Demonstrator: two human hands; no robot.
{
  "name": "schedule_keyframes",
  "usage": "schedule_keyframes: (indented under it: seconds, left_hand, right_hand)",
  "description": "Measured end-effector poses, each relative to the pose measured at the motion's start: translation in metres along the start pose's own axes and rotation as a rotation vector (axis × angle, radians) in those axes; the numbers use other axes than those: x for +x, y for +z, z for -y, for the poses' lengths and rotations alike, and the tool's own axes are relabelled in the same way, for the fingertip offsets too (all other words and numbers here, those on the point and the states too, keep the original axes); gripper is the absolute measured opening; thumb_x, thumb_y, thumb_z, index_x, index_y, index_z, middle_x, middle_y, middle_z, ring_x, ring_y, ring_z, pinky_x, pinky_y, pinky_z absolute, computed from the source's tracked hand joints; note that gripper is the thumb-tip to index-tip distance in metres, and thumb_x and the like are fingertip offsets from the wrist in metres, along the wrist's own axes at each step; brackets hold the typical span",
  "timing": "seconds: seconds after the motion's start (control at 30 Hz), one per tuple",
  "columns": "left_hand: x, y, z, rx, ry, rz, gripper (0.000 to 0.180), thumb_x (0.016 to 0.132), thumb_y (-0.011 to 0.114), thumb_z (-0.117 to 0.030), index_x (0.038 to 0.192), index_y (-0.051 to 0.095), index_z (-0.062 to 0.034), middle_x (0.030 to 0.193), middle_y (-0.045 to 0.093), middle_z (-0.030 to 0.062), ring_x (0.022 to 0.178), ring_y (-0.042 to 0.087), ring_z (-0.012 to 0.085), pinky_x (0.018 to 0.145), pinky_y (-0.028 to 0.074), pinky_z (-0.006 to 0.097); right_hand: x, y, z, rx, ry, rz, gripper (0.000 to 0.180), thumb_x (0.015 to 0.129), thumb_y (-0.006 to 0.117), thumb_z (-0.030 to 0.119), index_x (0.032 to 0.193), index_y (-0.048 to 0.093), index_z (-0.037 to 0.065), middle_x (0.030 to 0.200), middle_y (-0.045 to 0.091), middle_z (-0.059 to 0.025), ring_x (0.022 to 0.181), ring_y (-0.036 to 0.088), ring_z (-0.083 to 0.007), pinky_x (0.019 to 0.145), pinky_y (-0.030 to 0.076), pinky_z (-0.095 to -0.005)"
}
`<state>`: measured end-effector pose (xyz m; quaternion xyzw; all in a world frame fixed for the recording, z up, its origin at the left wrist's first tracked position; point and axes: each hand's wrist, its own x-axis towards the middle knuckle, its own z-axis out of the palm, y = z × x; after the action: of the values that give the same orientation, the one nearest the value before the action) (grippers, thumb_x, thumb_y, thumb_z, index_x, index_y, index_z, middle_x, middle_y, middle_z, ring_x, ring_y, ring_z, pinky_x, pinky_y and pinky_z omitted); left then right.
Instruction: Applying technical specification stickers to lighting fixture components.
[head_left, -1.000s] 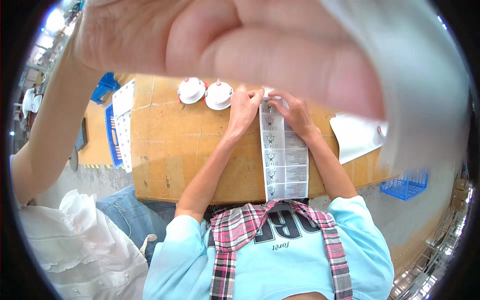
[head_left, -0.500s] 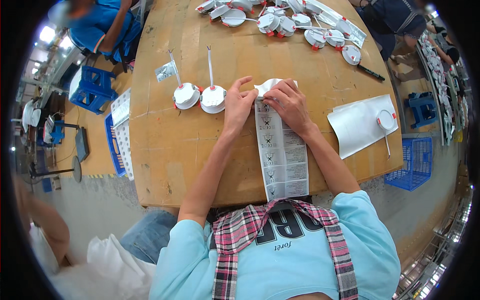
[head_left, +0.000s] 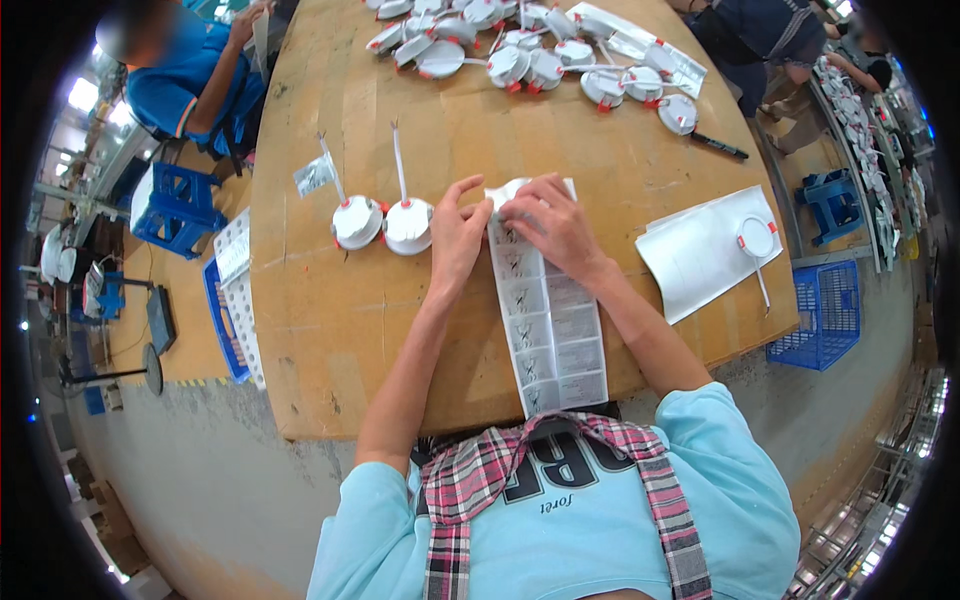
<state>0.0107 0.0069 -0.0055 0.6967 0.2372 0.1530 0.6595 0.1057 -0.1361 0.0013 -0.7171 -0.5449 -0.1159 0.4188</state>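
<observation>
A long silver-white strip of printed labels (head_left: 545, 320) runs down the table in front of me toward my shirt. At its far end, my left hand (head_left: 460, 235) pinches the left edge, thumb on the strip and index finger raised. My right hand (head_left: 550, 225) is closed on the same end, fingers bent over it; the fingertips hide what they grip. Left of my hands, two round white downlights (head_left: 408, 227) with red clips stand side by side, their cables pointing away. A silver label tag (head_left: 313, 176) hangs on the cable of the leftmost downlight (head_left: 357, 223).
Many white downlights (head_left: 510, 65) are heaped at the table's far side, near a black marker (head_left: 720, 146). On the right lie silver-white sheets (head_left: 680, 265) with one round lamp (head_left: 757, 237) on top. Blue crates (head_left: 815, 315) and stools flank the table; other people are nearby.
The whole view has shifted slightly, with table things appearing lower and further left. Both hands stay at the strip's far end. A white bag and an arm at lower left have left the view.
</observation>
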Motion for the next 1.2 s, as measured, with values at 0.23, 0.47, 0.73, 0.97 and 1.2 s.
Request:
schedule_keyframes:
  seconds: [0.23, 0.47, 0.73, 0.97, 1.2]
  left_hand:
    - [-0.002, 0.000, 0.008, -0.044, 0.026, -0.004, 0.037, 0.088, 0.057, -0.008, 0.124, 0.051, 0.0008, 0.070, 0.061, -0.0013, 0.060, 0.051, 0.0033, 0.051, 0.040, 0.018]
    - [-0.008, 0.010, 0.000, 0.299, 0.184, -0.051, 0.031, 0.089, 0.055, -0.009, 0.118, 0.054, 0.0027, 0.058, 0.053, 0.0042, 0.053, 0.042, 0.0084, 0.049, 0.035, 0.028]
    - [-0.001, 0.017, -0.002, 0.665, 0.287, -0.165, 0.018, 0.095, 0.049, -0.012, 0.106, 0.062, -0.0062, 0.066, 0.059, 0.0114, 0.057, 0.052, 0.0236, 0.057, 0.042, 0.036]
    - [-0.005, 0.028, 0.000, 0.915, 0.571, -0.162, 0.015, 0.089, 0.053, -0.007, 0.101, 0.063, -0.0085, 0.089, 0.065, 0.0095, 0.077, 0.063, 0.0282, 0.065, 0.048, 0.038]
    - [-0.016, 0.022, -0.014, 0.803, 0.604, -0.102, 0.024, 0.089, 0.053, -0.009, 0.112, 0.062, -0.0111, 0.107, 0.054, 0.0149, 0.101, 0.054, 0.0273, 0.081, 0.046, 0.035]
  right_hand:
    - [-0.007, 0.002, 0.001, 0.017, -0.002, -0.022, 0.017, 0.072, 0.072, 0.007, 0.084, 0.060, 0.007, 0.092, 0.056, -0.0045, 0.094, 0.054, -0.0249, 0.080, 0.049, -0.0346]
    - [-0.008, -0.003, 0.001, 0.155, 0.061, -0.039, 0.012, 0.077, 0.067, 0.006, 0.084, 0.058, 0.005, 0.091, 0.056, -0.0071, 0.093, 0.054, -0.0258, 0.080, 0.048, -0.0346]
    - [0.002, -0.047, -0.029, 1.129, 0.506, -0.339, 0.008, 0.094, 0.053, 0.012, 0.098, 0.054, 0.005, 0.090, 0.060, -0.0056, 0.089, 0.057, -0.0160, 0.087, 0.045, -0.0320]
    - [0.004, -0.099, -0.047, 1.571, 0.418, -0.731, 0.008, 0.094, 0.054, 0.014, 0.100, 0.055, 0.008, 0.088, 0.057, -0.0031, 0.081, 0.056, -0.0133, 0.085, 0.046, -0.0306]
    - [0.013, -0.088, -0.035, 1.078, 0.475, -0.475, 0.010, 0.090, 0.061, 0.010, 0.098, 0.058, 0.005, 0.088, 0.062, -0.0020, 0.081, 0.058, -0.0057, 0.076, 0.048, -0.0228]
